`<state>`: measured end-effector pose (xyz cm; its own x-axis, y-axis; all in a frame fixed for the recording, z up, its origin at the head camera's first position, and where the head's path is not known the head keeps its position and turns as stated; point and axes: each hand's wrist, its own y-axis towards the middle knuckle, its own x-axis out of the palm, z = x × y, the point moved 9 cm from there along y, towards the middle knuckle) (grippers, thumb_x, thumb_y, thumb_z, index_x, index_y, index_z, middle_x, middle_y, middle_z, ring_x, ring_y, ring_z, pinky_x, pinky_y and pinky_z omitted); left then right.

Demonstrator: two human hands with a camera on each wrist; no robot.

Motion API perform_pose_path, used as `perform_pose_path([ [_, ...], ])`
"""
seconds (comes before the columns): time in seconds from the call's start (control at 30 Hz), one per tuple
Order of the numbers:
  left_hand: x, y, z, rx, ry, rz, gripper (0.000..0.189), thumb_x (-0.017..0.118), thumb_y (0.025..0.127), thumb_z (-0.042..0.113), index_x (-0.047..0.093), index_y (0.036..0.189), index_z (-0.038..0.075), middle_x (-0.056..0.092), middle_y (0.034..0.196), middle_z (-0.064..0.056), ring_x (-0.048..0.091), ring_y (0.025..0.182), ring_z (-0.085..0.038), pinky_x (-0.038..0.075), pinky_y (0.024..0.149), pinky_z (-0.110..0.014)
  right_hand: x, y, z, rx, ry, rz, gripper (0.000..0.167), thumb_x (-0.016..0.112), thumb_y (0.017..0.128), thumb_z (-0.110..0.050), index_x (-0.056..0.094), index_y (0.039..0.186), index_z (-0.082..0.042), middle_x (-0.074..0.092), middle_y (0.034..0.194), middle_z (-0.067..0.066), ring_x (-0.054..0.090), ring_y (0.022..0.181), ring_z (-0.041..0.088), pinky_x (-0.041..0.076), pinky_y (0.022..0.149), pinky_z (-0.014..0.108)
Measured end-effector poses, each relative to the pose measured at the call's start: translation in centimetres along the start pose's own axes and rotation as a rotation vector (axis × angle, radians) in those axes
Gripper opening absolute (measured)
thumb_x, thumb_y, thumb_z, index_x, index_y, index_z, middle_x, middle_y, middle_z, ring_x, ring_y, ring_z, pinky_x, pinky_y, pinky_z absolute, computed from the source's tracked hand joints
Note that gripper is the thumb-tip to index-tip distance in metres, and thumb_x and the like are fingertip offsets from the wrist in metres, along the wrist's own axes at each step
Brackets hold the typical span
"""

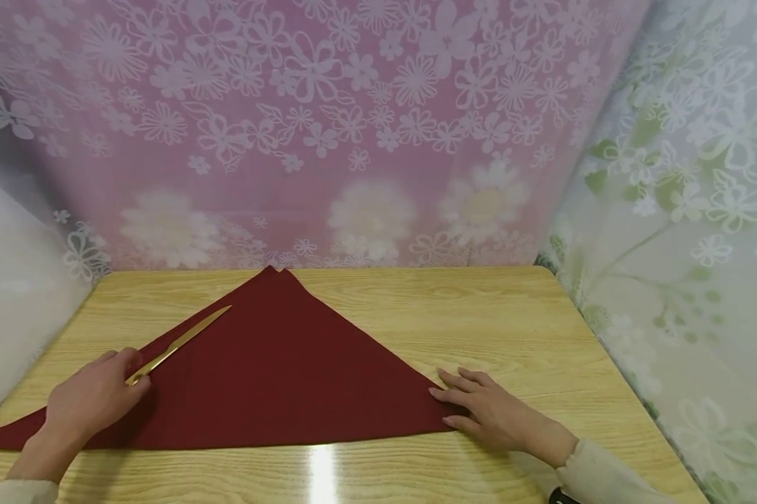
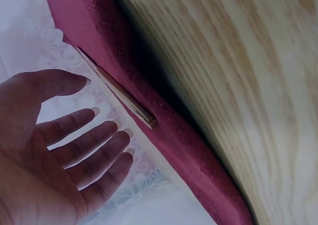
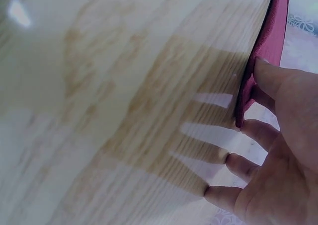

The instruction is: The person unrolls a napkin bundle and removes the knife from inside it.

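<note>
A dark red cloth napkin (image 1: 302, 371), folded into a triangle, lies on the wooden table with its peak at the far edge. On its left side rests a gold table knife (image 1: 192, 339), pointing up and right. My left hand (image 1: 97, 392) hovers over the knife's handle end; in the left wrist view the hand (image 2: 64, 155) has loose, spread fingers apart from the knife (image 2: 124, 98). At the napkin's right corner, my right hand (image 1: 494, 413) rests with fingers spread. The right wrist view shows its thumb (image 3: 271, 78) touching the cloth (image 3: 268, 46) and other fingertips on the tabletop.
The light wood-grain table (image 1: 466, 308) has rounded corners. Behind it hangs a pink flowered curtain (image 1: 353, 140), with a white-green flowered sheet (image 1: 687, 210) along the right and a pale sheet (image 1: 19, 280) at left.
</note>
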<state>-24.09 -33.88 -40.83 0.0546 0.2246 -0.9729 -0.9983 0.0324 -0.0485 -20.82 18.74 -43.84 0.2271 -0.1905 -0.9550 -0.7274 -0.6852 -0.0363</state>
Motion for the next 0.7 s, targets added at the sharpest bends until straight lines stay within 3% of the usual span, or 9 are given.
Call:
perform_pose_path([
  [0.3, 0.4, 1.0, -0.1, 0.031, 0.009, 0.029, 0.04, 0.066, 0.084, 0.024, 0.058, 0.11, -0.005, 0.059, 0.1, -0.026, 0.059, 0.084, -0.045, 0.046, 0.056, -0.053, -0.3, -0.1, -0.3, -0.035, 0.012, 0.043, 0.045, 0.052, 0.099, -0.035, 0.053, 0.138, -0.013, 0.038, 0.148, 0.015, 0.033, 0.131, 0.046, 0.032, 0.101, 0.058],
  [0.47, 0.5, 1.3, -0.4, 0.026, 0.014, 0.026, 0.031, 0.067, 0.082, 0.019, 0.06, 0.101, -0.005, 0.057, 0.093, -0.024, 0.058, 0.078, -0.041, 0.046, 0.056, -0.053, -0.2, 0.0, -0.3, -0.046, 0.018, 0.046, 0.046, 0.052, 0.099, -0.035, 0.053, 0.139, -0.013, 0.037, 0.148, 0.015, 0.032, 0.132, 0.046, 0.031, 0.102, 0.058],
  [0.7, 1.0, 2.1, -0.4, 0.027, 0.019, -0.031, 0.015, 0.068, 0.083, 0.015, 0.063, 0.087, 0.002, 0.056, 0.084, -0.015, 0.056, 0.071, -0.029, 0.045, 0.055, -0.047, -0.2, -0.1, -0.3, -0.04, 0.013, 0.052, 0.045, 0.052, 0.099, -0.035, 0.053, 0.138, -0.013, 0.038, 0.148, 0.015, 0.033, 0.131, 0.046, 0.031, 0.102, 0.057],
])
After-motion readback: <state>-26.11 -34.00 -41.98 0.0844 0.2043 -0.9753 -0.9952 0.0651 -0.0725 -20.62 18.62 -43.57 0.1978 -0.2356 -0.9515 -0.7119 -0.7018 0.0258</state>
